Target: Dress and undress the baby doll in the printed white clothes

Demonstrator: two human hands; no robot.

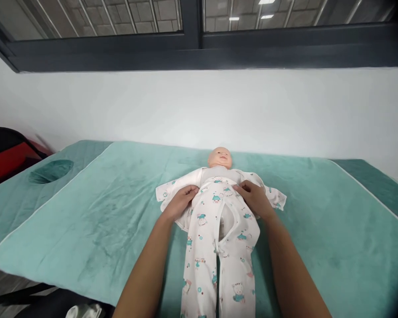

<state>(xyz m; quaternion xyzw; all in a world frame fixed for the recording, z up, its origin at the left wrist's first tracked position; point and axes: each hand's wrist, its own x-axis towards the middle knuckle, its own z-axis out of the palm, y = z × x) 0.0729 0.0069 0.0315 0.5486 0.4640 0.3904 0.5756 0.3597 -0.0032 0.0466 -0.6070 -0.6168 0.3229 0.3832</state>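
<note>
A baby doll (220, 158) lies on its back with its head toward the wall. It wears a white printed top whose left-side sleeve (175, 185) and right-side sleeve (276, 197) are spread out, and white printed pants (202, 247) with an open crotch slit. The waistband is pulled high, close under the chest. My left hand (182, 202) is closed on the pants' edge at the waist, its fingertips partly hidden. Opposite it, my right hand (254, 198) pinches the other side of the waist between thumb and fingers.
Beneath the doll is a bed with a green cover (96, 221), which has an oval hole (51, 171) at the left. Behind stands a white wall (146, 106) under a dark window frame (119, 53). A red and black item (9, 154) sits at far left.
</note>
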